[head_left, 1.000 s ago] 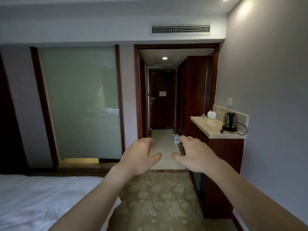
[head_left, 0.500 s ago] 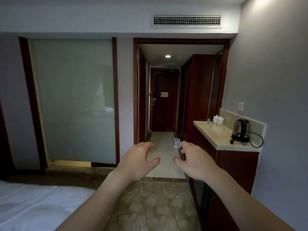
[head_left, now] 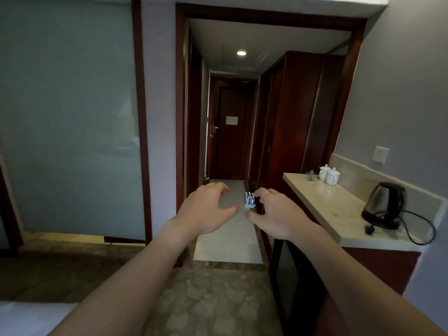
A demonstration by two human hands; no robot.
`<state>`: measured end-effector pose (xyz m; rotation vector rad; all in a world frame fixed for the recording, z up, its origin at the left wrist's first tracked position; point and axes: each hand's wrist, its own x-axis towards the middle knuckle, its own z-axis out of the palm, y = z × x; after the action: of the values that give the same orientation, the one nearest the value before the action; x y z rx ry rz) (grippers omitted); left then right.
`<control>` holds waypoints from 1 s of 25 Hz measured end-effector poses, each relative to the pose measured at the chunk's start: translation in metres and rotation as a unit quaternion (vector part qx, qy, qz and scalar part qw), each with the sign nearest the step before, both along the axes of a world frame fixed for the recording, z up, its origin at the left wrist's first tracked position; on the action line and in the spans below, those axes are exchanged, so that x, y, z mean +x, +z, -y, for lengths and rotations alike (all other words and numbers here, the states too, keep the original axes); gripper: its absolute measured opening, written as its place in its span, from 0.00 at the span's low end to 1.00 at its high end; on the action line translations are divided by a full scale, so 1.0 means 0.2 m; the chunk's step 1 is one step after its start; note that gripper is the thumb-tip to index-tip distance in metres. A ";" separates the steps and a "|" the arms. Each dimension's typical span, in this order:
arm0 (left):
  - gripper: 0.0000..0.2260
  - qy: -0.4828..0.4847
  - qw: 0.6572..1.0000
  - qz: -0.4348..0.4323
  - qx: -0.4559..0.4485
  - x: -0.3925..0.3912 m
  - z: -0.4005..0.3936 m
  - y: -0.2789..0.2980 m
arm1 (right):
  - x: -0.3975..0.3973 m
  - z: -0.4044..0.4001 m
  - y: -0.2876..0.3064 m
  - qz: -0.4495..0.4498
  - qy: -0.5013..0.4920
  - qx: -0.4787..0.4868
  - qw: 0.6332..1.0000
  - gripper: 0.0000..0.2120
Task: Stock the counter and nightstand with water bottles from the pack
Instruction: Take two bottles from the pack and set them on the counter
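Observation:
The pack of water bottles [head_left: 250, 201] stands far off on the pale hallway floor, beside the dark wardrobe base. It looks small and shows between my two hands. My left hand [head_left: 206, 209] and my right hand [head_left: 274, 215] are held out in front of me at chest height, fingers curled and apart, holding nothing. The beige stone counter [head_left: 327, 202] runs along the right wall, close to my right forearm. No nightstand is in view.
On the counter stand a black and steel kettle [head_left: 385, 204] with its cord and two white lidded cups [head_left: 329, 175]. A dark wardrobe [head_left: 298, 122] lines the hallway's right side. A frosted glass panel [head_left: 70, 117] fills the left wall. A white bed corner [head_left: 29, 316] lies at bottom left.
The view has moved forward toward the hallway and tilted down. The bed has slid almost out of frame and the counter is nearer. Both hands stay raised and empty.

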<state>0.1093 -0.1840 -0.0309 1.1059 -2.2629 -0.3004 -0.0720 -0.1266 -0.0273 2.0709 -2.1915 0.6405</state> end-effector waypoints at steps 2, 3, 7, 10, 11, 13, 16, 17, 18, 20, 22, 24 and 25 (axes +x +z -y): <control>0.25 0.001 1.000 0.001 0.006 -0.10 0.23 -0.04 | -0.09 0.24 -0.02 0.007 0.005 -0.006 1.000 0.31; 0.25 0.002 1.000 0.004 0.005 -0.16 0.38 -0.06 | -0.15 0.39 -0.04 0.010 0.005 -0.012 1.000 0.32; 0.25 0.007 1.000 0.012 0.012 -0.40 0.94 -0.14 | -0.43 0.93 -0.11 0.025 0.001 -0.032 0.999 0.34; 0.24 0.013 1.000 0.008 0.007 -0.61 1.41 -0.12 | -0.73 1.39 -0.10 0.047 -0.001 -0.041 0.998 0.34; 0.25 0.016 1.000 0.008 0.006 -0.67 1.57 -0.10 | -0.82 1.54 -0.08 0.058 -0.002 -0.039 0.998 0.33; 0.25 0.022 1.000 0.006 -0.001 -0.79 1.88 -0.04 | -0.99 1.85 -0.04 0.081 -0.005 -0.042 0.996 0.33; 0.25 0.030 0.999 -0.016 0.007 -0.92 2.31 -0.01 | -1.15 2.27 -0.01 0.109 -0.006 -0.039 0.993 0.32; 0.25 0.031 0.999 -0.019 0.011 -0.96 2.44 -0.01 | -1.19 2.40 -0.01 0.113 -0.006 -0.037 0.993 0.32; 0.24 0.032 0.999 -0.021 0.013 -1.00 2.59 -0.03 | -1.24 2.56 -0.02 0.111 -0.005 -0.036 0.993 0.32; 0.22 0.037 0.999 -0.024 0.016 -1.08 2.89 -0.08 | -1.34 2.86 -0.05 0.106 -0.009 -0.036 0.994 0.31; 0.21 0.044 0.998 -0.032 0.010 -1.15 3.21 -0.13 | -1.43 3.17 -0.09 0.097 -0.014 -0.035 0.995 0.32; 0.21 0.046 0.998 -0.038 -0.001 -1.24 3.58 -0.18 | -1.53 3.53 -0.13 0.073 -0.020 -0.034 0.997 0.33; 0.21 0.045 0.998 -0.041 -0.003 -1.28 3.76 -0.19 | -1.57 3.71 -0.13 0.059 -0.023 -0.029 0.998 0.33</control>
<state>-0.1467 -0.9354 -0.0693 1.1680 -2.1334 -0.2977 -0.3863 -0.8688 -0.0542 1.9984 -2.2458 0.8317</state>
